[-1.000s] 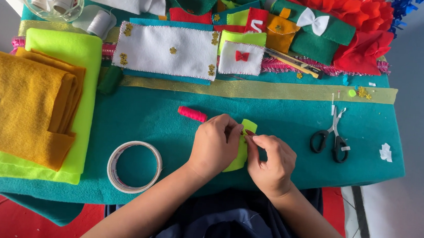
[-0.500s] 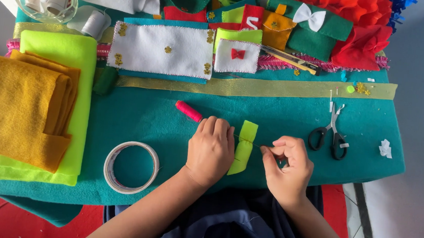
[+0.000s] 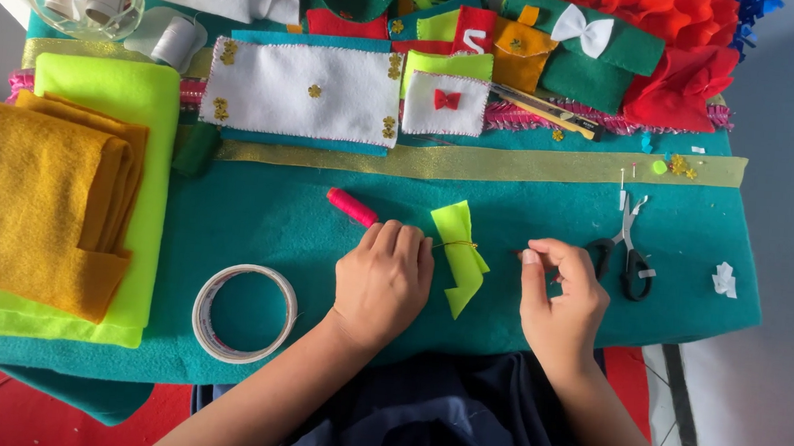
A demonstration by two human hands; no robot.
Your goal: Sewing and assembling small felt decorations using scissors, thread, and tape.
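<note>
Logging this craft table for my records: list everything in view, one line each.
felt bow: 1, lime green, pinched at its middle, table centre
thread spool: 1, pink, beside left hand
tape roll: 1, whitish, front left
scissors: 1, black handles, right
folded felt: 1 stack, mustard, on lime felt, left
white felt panel: 1, gold trims, back
ribbon strip: 1, gold-green, across table
table cover: 1, teal
left hand: 1, resting by the bow
right hand: 1, fingers pinched, right of the bow
</note>
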